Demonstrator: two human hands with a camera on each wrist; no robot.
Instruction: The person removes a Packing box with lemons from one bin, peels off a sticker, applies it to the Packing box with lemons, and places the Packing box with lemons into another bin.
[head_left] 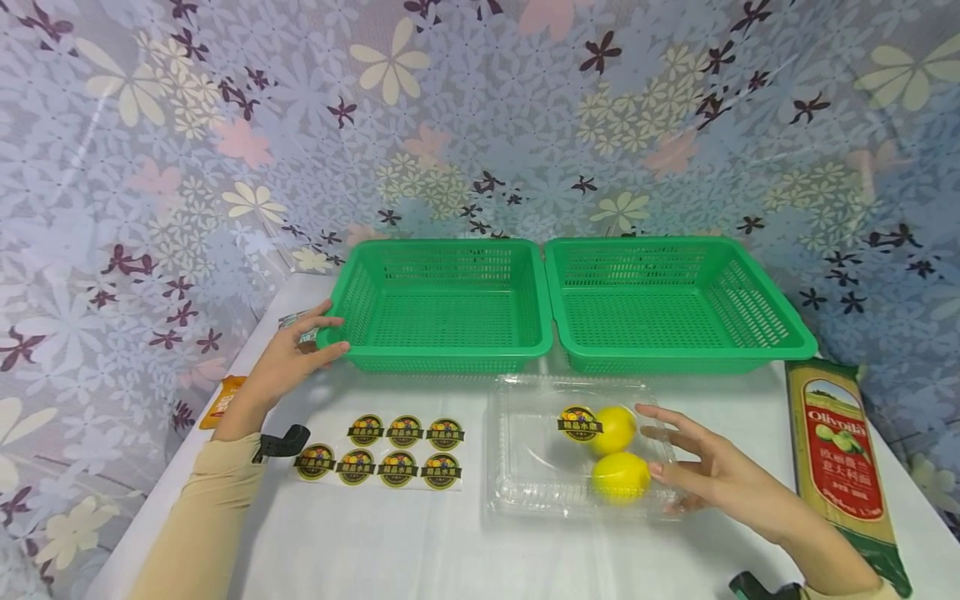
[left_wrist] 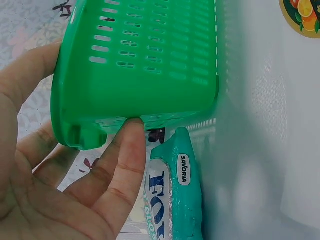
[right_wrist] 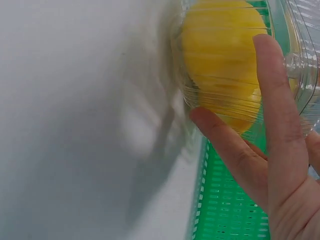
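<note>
My left hand [head_left: 296, 354] holds the left front corner of the green plastic basket [head_left: 450, 364], fingers at the rim. The left wrist view shows one fingertip [left_wrist: 132, 130] against the basket's outer wall. My right hand [head_left: 708, 467] is at the right end of a clear plastic fruit box [head_left: 532, 467], its fingers spread and fairly straight. Two yellow lemons [head_left: 621, 477] lie inside the box, and a round black-and-gold sticker [head_left: 580, 424] is on its lid. In the right wrist view, fingertips touch the box beside a lemon [right_wrist: 225, 50].
A second green basket [head_left: 675, 364] adjoins the first on the right. Between my arms lies a sticker sheet [head_left: 453, 457] with several labels. A pasta packet [head_left: 840, 450] is at the right, an orange packet [head_left: 221, 402] at the left. A teal packet [left_wrist: 187, 200] lies beside the left basket.
</note>
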